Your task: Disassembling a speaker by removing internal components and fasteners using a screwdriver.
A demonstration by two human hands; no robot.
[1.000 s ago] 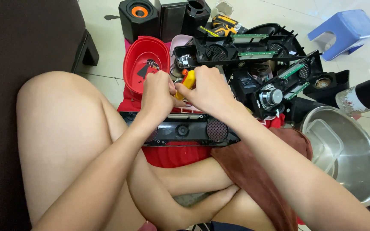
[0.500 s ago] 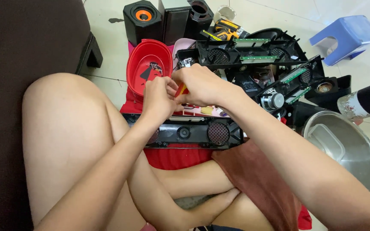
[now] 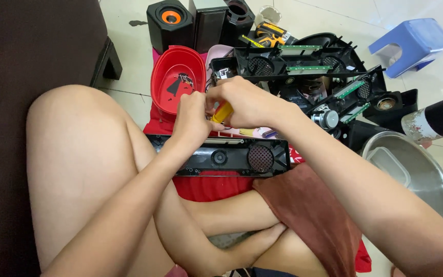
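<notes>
My right hand (image 3: 246, 102) is closed around a tool with a yellow-orange handle (image 3: 222, 112), held just above a long black speaker panel (image 3: 232, 155) that lies across my lap on a red cloth (image 3: 208, 187). My left hand (image 3: 193, 120) is pressed against the right one, its fingers pinched at the tool's lower end; whatever it pinches is hidden. The panel has a round mesh grille (image 3: 260, 158) at its right end.
A red oval tub (image 3: 173, 77) with small parts stands behind my hands. Black speaker boxes (image 3: 169, 20), a stack of black panels with green circuit boards (image 3: 308, 72), a steel bowl (image 3: 411, 169), a blue stool (image 3: 411, 43) and a dark flask (image 3: 439, 120) surround me. A dark sofa (image 3: 26, 46) is left.
Both hands have stayed together over the panel, shifting slightly. The yellow handle now shows lower, below my right palm. The view has drifted a little.
</notes>
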